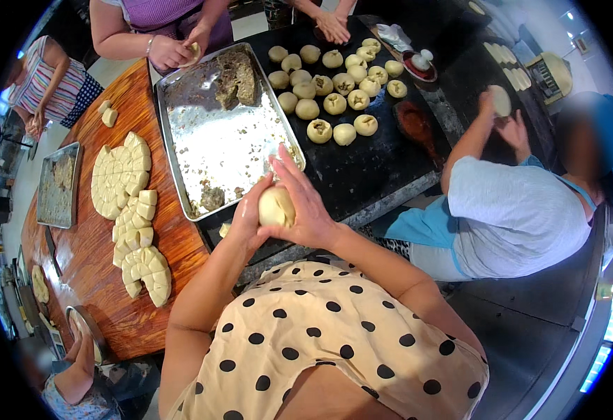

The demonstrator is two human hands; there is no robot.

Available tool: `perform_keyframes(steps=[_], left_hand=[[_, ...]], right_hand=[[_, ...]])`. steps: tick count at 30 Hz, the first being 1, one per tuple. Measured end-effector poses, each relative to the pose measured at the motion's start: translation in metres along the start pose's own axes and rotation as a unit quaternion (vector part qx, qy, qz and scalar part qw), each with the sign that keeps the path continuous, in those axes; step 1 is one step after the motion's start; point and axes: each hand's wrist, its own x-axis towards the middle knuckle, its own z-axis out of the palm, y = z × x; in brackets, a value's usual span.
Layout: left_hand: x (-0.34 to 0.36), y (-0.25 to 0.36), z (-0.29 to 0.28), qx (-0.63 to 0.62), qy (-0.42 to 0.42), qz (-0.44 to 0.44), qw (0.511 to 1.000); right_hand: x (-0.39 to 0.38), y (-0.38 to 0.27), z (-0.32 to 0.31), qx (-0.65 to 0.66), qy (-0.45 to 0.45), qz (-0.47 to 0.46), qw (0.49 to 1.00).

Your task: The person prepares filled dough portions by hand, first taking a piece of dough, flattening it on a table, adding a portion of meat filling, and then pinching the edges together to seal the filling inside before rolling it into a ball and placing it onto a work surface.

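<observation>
A pale dough ball (276,207) sits between my two hands, over the near edge of a metal tray. My left hand (247,218) cups it from the left. On the other side my right hand (308,204) presses against it, fingers stretched upward and thumb across its lower side. A fold or seam shows on the ball's right part. Just beyond my hands lies the large metal tray (201,157), with a brown crumbly filling (235,79) heaped at its far end and a smaller lump (212,198) near its close edge.
Several filled dough balls (334,104) stand on a black griddle (352,157) beyond my right hand. Cut dough pieces (128,182) cover part of the wooden table (75,273) at left. A co-worker (516,210) at right handles a flat dough round (500,101); other people work around.
</observation>
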Motion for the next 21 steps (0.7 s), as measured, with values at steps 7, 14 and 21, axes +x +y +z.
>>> perform_keyframes(steps=[7,14,21], left_hand=[[0.019,-0.004,-0.006,-0.126,-0.176,0.020,0.976],[0.018,-0.017,0.006,-0.199,-0.135,0.097,0.966],[0.018,-0.013,-0.017,0.040,-0.023,-0.012,0.999]], right_hand=[[-0.002,0.000,-0.006,-0.005,0.050,-0.045,0.998],[0.014,0.001,0.012,-0.038,0.092,-0.014,0.995],[0.006,-0.004,-0.013,-0.160,-0.132,-0.034,0.978]])
